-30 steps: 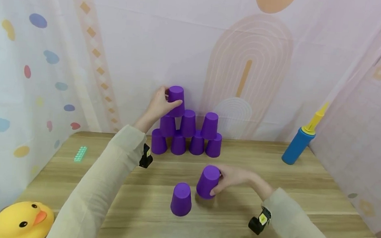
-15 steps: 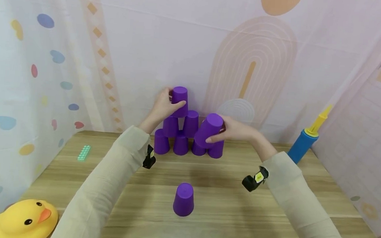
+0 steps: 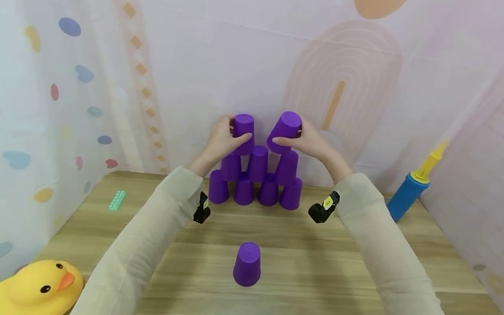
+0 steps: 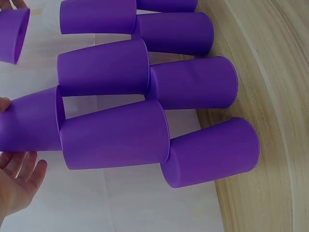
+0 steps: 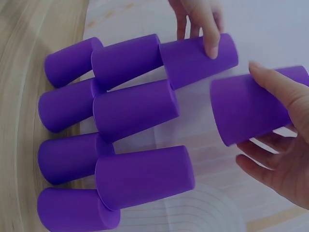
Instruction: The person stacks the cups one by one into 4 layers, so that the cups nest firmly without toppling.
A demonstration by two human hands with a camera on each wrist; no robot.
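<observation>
Purple cups form a pyramid (image 3: 256, 184) at the back of the table, several in the bottom row and three above them. My left hand (image 3: 229, 136) grips an upside-down cup (image 3: 244, 133) that sits on the left of the second row; the left wrist view shows this cup (image 4: 29, 125) beside my palm (image 4: 19, 183). My right hand (image 3: 300, 135) holds a tilted cup (image 3: 285, 130) in the air just above the right of the second row, and the right wrist view shows it (image 5: 256, 108) too. A lone cup (image 3: 247, 264) stands upside down near me.
A yellow rubber duck (image 3: 36, 291) sits at the table's front left corner. A blue and yellow hand pump (image 3: 410, 186) stands at the back right. A small green strip (image 3: 117, 200) lies at the left. Patterned cloth walls close in behind and beside the wooden table (image 3: 357, 279).
My right hand has lifted one cup off the table and carried it up and back to the pyramid's third level. My left hand has stayed on its cup.
</observation>
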